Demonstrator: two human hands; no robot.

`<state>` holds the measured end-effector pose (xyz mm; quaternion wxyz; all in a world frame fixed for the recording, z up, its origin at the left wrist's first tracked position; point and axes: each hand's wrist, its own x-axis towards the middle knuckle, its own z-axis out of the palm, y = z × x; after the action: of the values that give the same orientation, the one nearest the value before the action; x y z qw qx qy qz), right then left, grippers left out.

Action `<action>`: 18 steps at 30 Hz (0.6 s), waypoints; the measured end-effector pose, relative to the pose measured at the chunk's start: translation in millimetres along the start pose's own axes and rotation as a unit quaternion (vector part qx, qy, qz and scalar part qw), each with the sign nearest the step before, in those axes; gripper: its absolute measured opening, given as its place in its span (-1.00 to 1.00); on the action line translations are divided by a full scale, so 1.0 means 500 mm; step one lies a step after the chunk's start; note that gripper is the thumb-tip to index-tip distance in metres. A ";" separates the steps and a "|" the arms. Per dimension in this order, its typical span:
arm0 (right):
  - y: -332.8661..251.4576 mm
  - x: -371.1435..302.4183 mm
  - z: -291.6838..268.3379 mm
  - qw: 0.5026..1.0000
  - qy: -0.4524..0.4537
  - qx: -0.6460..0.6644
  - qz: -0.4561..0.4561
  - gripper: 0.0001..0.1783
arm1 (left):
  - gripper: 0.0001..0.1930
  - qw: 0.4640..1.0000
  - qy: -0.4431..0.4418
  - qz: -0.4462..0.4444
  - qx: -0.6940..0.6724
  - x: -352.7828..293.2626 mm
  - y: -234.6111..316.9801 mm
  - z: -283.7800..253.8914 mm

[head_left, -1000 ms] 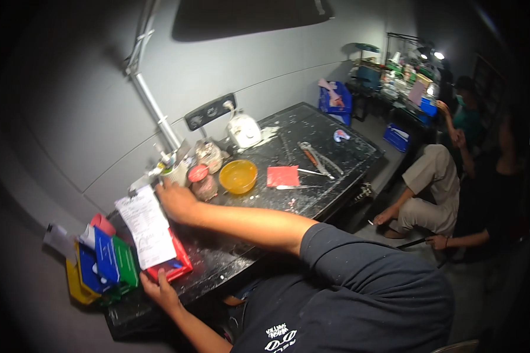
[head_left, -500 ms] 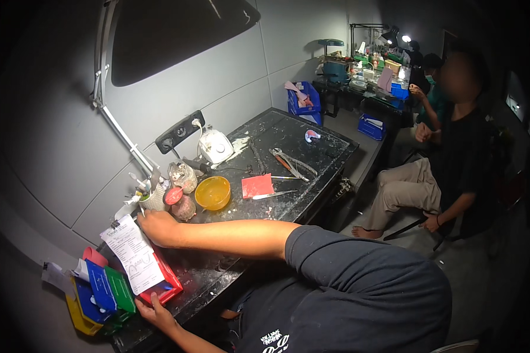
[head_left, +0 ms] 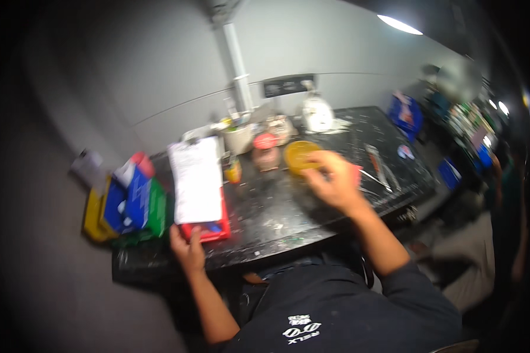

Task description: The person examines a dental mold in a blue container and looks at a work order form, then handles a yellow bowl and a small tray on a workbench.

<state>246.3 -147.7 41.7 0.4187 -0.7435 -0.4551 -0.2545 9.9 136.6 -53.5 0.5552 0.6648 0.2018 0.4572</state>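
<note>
At the near end of the red bin (head_left: 225, 219), my left hand (head_left: 189, 252) grips its corner, with thumb and fingers on the edge. A sheet of paper (head_left: 197, 182) under a clip lies over the top of this bin. My right hand (head_left: 337, 187) is above the table beside the yellow bowl (head_left: 298, 154), thumb and forefinger apart and nothing visible between them. It is blurred, and I cannot tell whether it touches the bowl. A red-topped jar (head_left: 266, 154) stands left of the bowl. Partly behind my right hand lies a red sheet (head_left: 356, 173).
Blue, green and yellow bins (head_left: 154, 206) cluster at the table's left end. Behind stand a tool holder (head_left: 238, 140) and a white device (head_left: 318, 116). Pliers (head_left: 376, 162) and a small pink-and-white piece (head_left: 405, 152) lie at the right. A lamp arm (head_left: 237, 65) rises behind.
My right hand has left the clipped paper and moved right to the yellow bowl. My left hand stays at the red bin. The view has turned, and a small orange-and-yellow container beside the bin now shows.
</note>
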 end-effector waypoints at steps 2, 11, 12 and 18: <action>0.025 -0.032 -0.079 0.964 0.024 0.085 0.251 -0.73 | -0.66 1.000 0.001 0.008 0.001 0.001 0.001 0.012; 0.183 -0.182 -0.144 0.955 0.146 -0.078 0.247 -0.73 | -0.68 0.996 0.007 0.082 0.043 0.006 0.044 0.021; 0.184 -0.185 -0.138 0.956 0.147 -0.099 0.235 -0.72 | -0.65 0.998 -0.010 0.063 0.022 0.001 0.052 0.017; 0.187 -0.183 -0.123 0.956 0.149 -0.110 0.226 -0.72 | -0.52 0.996 -0.032 0.067 0.040 -0.006 0.043 0.016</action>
<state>287.7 -264.6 -32.3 0.4443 -0.8220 -0.1766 -0.3093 9.9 123.3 -34.4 0.5026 0.7126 0.1575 0.4634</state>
